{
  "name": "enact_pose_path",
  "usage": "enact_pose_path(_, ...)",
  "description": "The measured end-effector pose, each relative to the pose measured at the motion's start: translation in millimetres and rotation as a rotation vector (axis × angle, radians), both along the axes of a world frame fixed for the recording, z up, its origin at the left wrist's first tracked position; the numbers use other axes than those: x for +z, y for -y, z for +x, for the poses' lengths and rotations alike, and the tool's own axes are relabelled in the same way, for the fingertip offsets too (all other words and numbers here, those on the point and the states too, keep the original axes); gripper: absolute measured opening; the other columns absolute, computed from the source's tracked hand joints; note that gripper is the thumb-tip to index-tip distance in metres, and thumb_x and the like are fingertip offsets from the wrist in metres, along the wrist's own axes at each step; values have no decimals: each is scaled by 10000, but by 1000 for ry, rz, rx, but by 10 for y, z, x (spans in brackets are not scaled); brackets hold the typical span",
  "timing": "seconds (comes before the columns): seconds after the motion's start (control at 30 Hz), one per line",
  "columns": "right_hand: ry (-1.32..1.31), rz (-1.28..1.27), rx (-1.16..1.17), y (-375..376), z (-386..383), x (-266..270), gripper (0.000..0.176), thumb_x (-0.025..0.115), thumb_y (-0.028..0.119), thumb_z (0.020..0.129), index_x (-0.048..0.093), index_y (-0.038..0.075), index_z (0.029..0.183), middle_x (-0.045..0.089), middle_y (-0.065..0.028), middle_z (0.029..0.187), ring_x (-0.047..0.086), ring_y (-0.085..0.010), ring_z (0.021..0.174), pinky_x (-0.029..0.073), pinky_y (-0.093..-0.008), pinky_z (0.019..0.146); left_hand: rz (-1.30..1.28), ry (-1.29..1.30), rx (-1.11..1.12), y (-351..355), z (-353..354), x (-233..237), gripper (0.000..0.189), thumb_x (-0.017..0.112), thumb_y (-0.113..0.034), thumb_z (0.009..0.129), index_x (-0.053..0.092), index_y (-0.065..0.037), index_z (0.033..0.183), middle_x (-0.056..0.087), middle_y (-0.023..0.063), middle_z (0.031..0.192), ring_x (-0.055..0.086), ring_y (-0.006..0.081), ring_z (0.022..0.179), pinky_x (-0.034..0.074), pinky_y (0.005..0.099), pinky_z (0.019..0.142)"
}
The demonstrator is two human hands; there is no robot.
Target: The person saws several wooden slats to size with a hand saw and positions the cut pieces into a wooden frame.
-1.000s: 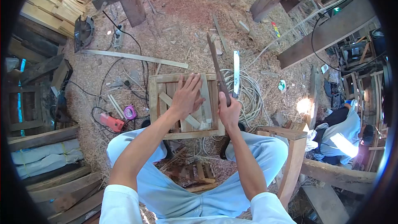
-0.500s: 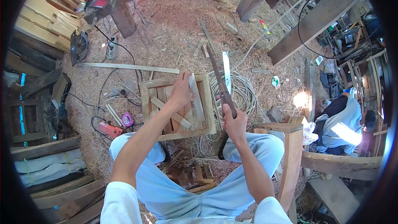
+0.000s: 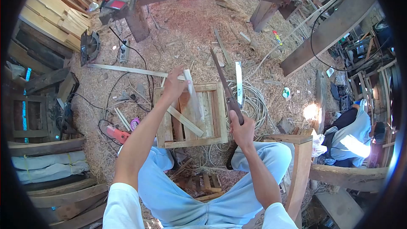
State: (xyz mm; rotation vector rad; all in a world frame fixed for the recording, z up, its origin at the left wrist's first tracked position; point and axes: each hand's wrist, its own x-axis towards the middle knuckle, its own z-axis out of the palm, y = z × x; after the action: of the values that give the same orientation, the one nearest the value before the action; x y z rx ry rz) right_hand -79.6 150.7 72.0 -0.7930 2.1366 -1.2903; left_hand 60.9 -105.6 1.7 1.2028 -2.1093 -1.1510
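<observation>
My left hand (image 3: 173,88) is closed at the upper end of a pale wooden slat (image 3: 194,101), which is blurred and tilted over a square wooden frame (image 3: 195,143). Another short strip of wood (image 3: 185,121) lies slantwise across that frame. Wrapped around the handle of a long, rusty-brown machete (image 3: 223,76) is my right hand (image 3: 242,128). Its narrow blade points up and away, just beyond the frame's right side. The frame rests on the ground in front of my knees, with boards showing inside it.
Coiled pale cable (image 3: 254,106) lies right of the frame. A circular saw (image 3: 90,47), a power strip (image 3: 123,51) and a red tool (image 3: 117,134) sit to the left among cords. A wooden post (image 3: 299,174) stands near my right knee. Another person (image 3: 349,133) is at far right.
My left hand has moved away from the frame's middle toward its upper left edge, and the slat has swung with it. The machete stays in my right hand. The view has shifted slightly.
</observation>
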Motion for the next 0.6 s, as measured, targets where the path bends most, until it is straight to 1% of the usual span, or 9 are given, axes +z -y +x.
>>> enact_pose_path(0.03, -4, -5, 4, 21, 6, -33, 495, 609, 378, 932, 557, -6, 624, 482, -39, 460, 510, -112, 430, 399, -306, 457, -182, 141, -77, -14, 11, 16, 821, 806, -214, 731, 380, -58, 1416, 567, 178, 1258, 532, 306, 1180, 418, 445, 1019)
enact_pose_path(0.07, -2, 2, 7, 37, 18, -57, 495, 609, 378, 932, 557, -6, 624, 482, -39, 460, 510, -112, 430, 399, -306, 457, -175, 143, -75, -54, 3, 22, 821, 806, -214, 731, 380, -58, 1416, 567, 178, 1258, 532, 306, 1180, 418, 445, 1019)
enact_pose_path(0.13, 13, 26, 17, 94, 34, -95, 492, 607, 379, 933, 561, -2, 625, 479, -32, 460, 516, -110, 430, 402, -302, 457, -345, 431, -120, -167, -40, 19, 1038, 824, -428, 670, 271, -45, 1461, 408, 180, 1420, 374, 344, 1316, 236, 527, 1127)
enact_pose_path(0.23, -7, 10, 55, 159, 60, -118, 494, 612, 372, 930, 558, -13, 626, 455, -36, 456, 468, -114, 419, 378, -314, 450, -458, 544, -105, -319, -31, -142, 1182, 806, -573, 621, 193, -35, 1477, 279, 159, 1494, 280, 336, 1376, 159, 556, 1148)
enact_pose_path(0.37, -91, 5, 114, 199, 78, -217, 491, 619, 362, 925, 554, -31, 638, 416, -59, 454, 396, -131, 418, 344, -338, 447, -439, 591, -55, -365, 47, -80, 1115, 768, -588, 651, 244, -27, 1460, 257, 141, 1510, 223, 321, 1409, 160, 564, 1150)
enact_pose_path(0.47, -183, 29, 217, 246, 177, -107, 467, 618, 344, 931, 567, -14, 636, 471, -26, 485, 452, -91, 456, 372, -303, 459, -649, 537, -145, -509, 190, -211, 982, 723, -571, 707, 337, -3, 1408, 297, 142, 1483, 235, 310, 1412, 172, 549, 1152)
enact_pose_path(0.53, -130, 1, 243, 240, 253, -120, 465, 618, 331, 928, 559, -20, 630, 437, -32, 468, 394, -103, 450, 330, -327, 453, -680, 427, -209, -597, 239, -231, 761, 668, -484, 805, 448, 23, 1328, 359, 155, 1447, 277, 312, 1389, 184, 518, 1156)
enact_pose_path(0.57, -120, -25, 248, 228, 271, -173, 444, 631, 321, 915, 564, -35, 658, 370, -102, 459, 365, -175, 403, 335, -361, 447, -676, 431, -209, -615, 251, -248, 761, 668, -484, 805, 448, 23, 1328, 359, 155, 1447, 277, 312, 1389, 184, 518, 1156)
enact_pose_path(0.6, -120, -24, 246, 233, 288, -161, 444, 631, 321, 915, 564, -35, 658, 370, -102, 459, 365, -175, 403, 335, -361, 447, -691, 387, -214, -620, 248, -263, 722, 665, -470, 808, 480, 24, 1301, 392, 163, 1420, 301, 317, 1379, 209, 500, 1150)
